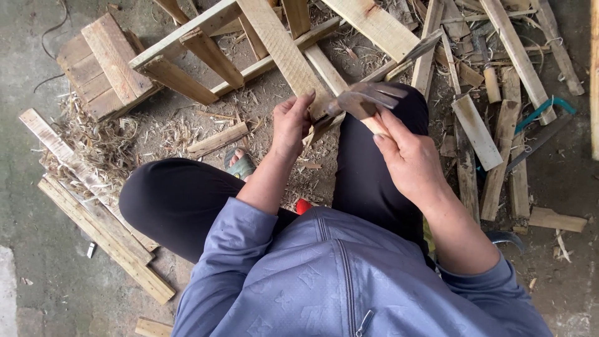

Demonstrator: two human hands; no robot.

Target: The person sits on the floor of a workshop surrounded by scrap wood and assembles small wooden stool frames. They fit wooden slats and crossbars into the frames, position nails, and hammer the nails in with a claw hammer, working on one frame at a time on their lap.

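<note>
Right hand (409, 159) has fingers wrapped tight on the wooden handle of a claw hammer (365, 100), head sitting just past the fingertips. Left hand (290, 125) pinches a thin wood strip (321, 125) right under the claw. Hammer's prob head-heavy, stiff steel; grip lower on the handle imo. Strip looks light, splintery, so watch the fingertips.

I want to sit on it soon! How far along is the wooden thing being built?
Done so far: the pale frame already has several slats fixed across it. In hand: the right hand holds a claw hammer over a slat, and the left hand steadies something small there, too small to tell. Left over: loose boards and a handsaw lie unused beside it.
</note>
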